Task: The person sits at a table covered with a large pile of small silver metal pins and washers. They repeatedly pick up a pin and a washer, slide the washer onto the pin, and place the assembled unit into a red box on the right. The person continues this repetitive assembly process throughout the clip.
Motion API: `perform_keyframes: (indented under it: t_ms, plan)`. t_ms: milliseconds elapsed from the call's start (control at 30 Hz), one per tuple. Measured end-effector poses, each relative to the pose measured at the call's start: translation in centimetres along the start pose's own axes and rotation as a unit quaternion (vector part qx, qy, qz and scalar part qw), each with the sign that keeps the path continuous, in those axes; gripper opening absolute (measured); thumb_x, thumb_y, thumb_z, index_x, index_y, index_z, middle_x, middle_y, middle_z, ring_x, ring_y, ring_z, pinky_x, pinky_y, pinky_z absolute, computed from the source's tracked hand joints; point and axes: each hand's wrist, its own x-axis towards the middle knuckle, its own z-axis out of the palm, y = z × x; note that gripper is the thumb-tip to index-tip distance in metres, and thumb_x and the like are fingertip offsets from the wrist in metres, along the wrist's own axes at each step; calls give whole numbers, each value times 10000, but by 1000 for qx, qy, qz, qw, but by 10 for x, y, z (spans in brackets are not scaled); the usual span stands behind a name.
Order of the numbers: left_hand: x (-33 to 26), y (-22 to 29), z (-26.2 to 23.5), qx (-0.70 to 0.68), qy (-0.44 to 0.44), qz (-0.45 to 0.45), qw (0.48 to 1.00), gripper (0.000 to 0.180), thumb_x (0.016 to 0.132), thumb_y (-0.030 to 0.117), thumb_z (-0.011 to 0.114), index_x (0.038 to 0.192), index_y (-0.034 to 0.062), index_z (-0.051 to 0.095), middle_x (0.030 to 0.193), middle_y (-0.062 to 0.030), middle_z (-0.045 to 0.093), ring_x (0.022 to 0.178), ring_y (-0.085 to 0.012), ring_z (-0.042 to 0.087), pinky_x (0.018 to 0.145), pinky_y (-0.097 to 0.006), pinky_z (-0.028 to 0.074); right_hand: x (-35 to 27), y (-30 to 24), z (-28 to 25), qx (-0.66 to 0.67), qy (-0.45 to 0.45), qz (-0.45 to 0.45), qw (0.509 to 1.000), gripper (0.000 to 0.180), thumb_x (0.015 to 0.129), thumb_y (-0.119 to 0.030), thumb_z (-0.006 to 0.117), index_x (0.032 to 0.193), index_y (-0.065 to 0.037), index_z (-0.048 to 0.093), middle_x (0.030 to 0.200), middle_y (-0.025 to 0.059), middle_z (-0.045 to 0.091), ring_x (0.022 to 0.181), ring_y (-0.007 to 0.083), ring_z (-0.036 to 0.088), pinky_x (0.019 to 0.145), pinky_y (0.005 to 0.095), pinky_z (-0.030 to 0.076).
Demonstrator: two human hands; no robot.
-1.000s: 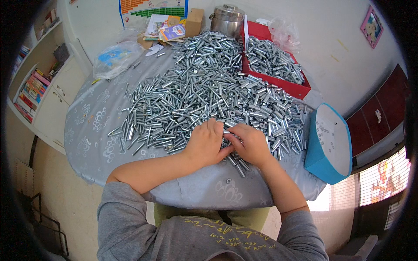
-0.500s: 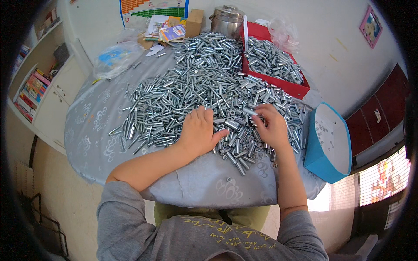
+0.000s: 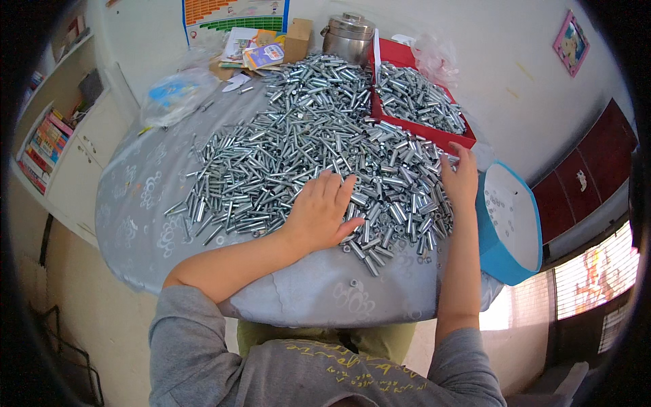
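A big heap of shiny metal bolts and tubular sleeves (image 3: 291,146) covers the middle of the table. My left hand (image 3: 320,211) lies palm down on the near part of the heap, fingers stretched and thumb out to the right. At the heap's right side, my right hand (image 3: 462,180) is raised beside the near corner of a red box (image 3: 427,131). Its thumb and fingers are apart, and nothing shows between them. The red box holds many sleeves like those in the heap. A few small nuts (image 3: 354,283) lie near the front edge.
Right of my right arm stands a blue bin (image 3: 507,266) with a few nuts inside. A steel pot (image 3: 348,42), booklets (image 3: 263,55) and a cardboard box (image 3: 297,42) are at the back. A plastic bag (image 3: 178,95) lies at the far left of the grey tablecloth (image 3: 139,217).
My right hand has moved right and away from me, from the heap to the red box's corner; the sleeve it held no longer shows. My left hand has shifted slightly right, its fingers spreading.
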Motion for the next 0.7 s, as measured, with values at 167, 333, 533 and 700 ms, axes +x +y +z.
perform_keyframes:
  t_ms: [167,333,533,700]
  plan:
    - [3,2,0,-3,34,39,999,670,749,375,628,1229,-21,380,1064,-206,461,989,-366,479,815,-429,424,53,30,28,-138,-65,-44,987,415,797,-216,552,1186,-79,515,1152,171,523,1060,336,495,889,432,423]
    - [3,2,0,22,32,71,997,629,732,337,641,1206,-8,414,1045,-186,475,960,-340,497,769,-412,433,98,39,81,-180,-162,-100,965,494,803,-179,536,1275,-80,432,1198,156,512,1094,368,475,929,444,398]
    - [4,3,1,43,57,104,992,551,748,336,606,1164,-4,488,1000,-154,516,950,-305,509,736,-373,433,119,-5,93,-190,-287,-40,938,462,761,-139,559,1220,-183,526,1187,189,540,1094,330,511,930,408,401]
    - [1,2,6,42,27,83,995,571,733,347,618,1170,5,485,1010,-143,518,948,-296,516,734,-371,435,134,1,120,-140,-331,7,933,397,816,-438,466,1199,-359,536,1198,71,564,1092,272,532,972,572,286]
